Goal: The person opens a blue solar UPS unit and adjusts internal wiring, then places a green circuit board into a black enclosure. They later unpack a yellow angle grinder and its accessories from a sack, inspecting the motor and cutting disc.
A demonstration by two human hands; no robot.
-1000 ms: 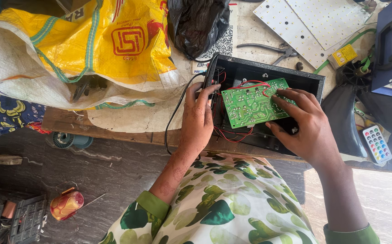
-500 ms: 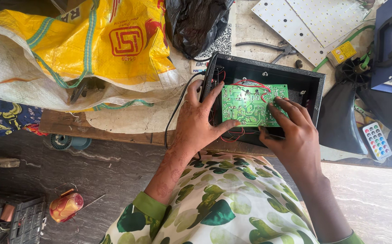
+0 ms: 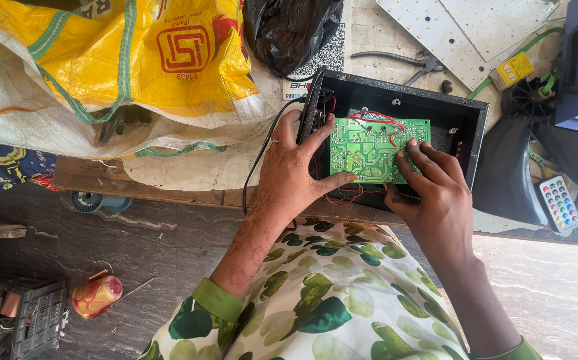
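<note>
Green circuit board (image 3: 377,149): held over the open black metal case (image 3: 466,127) at the workbench edge, solder side up, red wires (image 3: 376,118) trailing into the case. Left hand (image 3: 294,170) is spread at the board's left edge, thumb and forefinger pinching it; right hand (image 3: 436,193) is laid with fingertips on the right edge, loosely curled. Judged light, stiff and fragile; best taken by the bare edges, clear of joints and wires. Nearby: yellow sack (image 3: 122,60), white remote (image 3: 560,203), pliers (image 3: 402,61).

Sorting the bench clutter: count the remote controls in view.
1: a small white remote control with coloured buttons lies at the bench's right edge, right of the black case. Others may be hidden under the bags.
</note>
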